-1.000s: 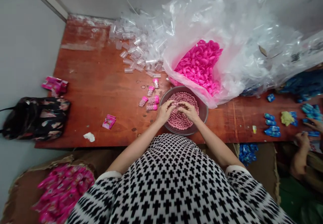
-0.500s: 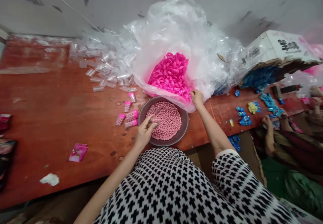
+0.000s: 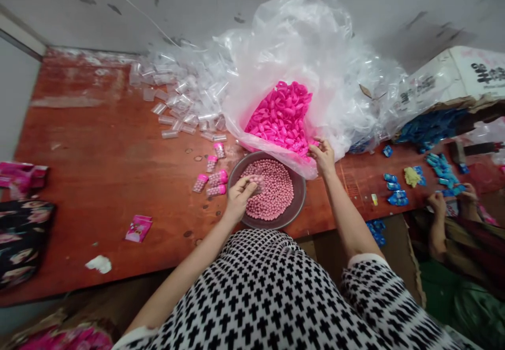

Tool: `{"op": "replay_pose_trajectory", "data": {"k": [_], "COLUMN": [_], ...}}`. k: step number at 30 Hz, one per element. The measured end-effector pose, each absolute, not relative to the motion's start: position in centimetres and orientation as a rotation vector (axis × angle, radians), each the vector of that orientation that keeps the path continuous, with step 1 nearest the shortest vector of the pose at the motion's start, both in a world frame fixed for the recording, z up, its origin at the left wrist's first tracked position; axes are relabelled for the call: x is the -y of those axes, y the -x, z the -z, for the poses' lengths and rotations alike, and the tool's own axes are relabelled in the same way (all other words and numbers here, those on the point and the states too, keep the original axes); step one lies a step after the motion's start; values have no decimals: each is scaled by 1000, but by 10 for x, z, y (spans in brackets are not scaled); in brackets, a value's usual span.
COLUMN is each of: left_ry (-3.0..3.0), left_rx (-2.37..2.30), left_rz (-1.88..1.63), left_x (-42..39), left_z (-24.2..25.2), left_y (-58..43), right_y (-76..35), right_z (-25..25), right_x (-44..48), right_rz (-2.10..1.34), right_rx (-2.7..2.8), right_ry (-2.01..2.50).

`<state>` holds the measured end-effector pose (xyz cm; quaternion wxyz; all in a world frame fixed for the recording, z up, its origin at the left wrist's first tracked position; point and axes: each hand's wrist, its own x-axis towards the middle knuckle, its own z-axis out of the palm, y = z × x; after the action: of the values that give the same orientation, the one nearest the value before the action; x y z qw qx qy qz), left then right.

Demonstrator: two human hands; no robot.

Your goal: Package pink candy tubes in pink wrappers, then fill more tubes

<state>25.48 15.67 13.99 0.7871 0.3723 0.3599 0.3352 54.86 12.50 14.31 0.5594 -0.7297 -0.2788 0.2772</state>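
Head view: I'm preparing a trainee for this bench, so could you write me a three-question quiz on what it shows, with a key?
1. Multiple choice: what does the left hand hold over the bowl?
A) a spoon
B) a clear tube
C) a pair of scissors

2. True or false: the right hand is down among the beads in the bowl.

3. Fill in the number: ___ pink-capped bottles are grouped on the table to the left of the bowl.

Key:
1. B.
2. False; the right hand is at the lip of the plastic bag that holds pink caps.
3. Five.
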Motion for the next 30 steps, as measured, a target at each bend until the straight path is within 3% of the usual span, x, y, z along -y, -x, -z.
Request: {"op": "replay_pose_trajectory", "data": {"k": [4,12,20,26,30], "left_ry": [-698,-889,-1443,-912,-671], "left_rx": [-636,-636,-801,-720,-679], "left_rz": [-712,-827,-828,-755,-797], "left_x": [-157,-148,-154,-150,-150], "left_z": [-152,-160,-152,-156,-160], "left_y": [-274,-279,-260,-256,-259], "right_y": [-503,-449,-437,-431,-418], "right_z": [-168,-184,-207,-204,-188], "right_x": [-109,-101,-99,-105,-105], "right_rz": [-850,-956,-561,-617,-943], "right_rx": [722,830,1555,1602,1258], "right_ry": [1437,1377,1533,1643,1621]}}
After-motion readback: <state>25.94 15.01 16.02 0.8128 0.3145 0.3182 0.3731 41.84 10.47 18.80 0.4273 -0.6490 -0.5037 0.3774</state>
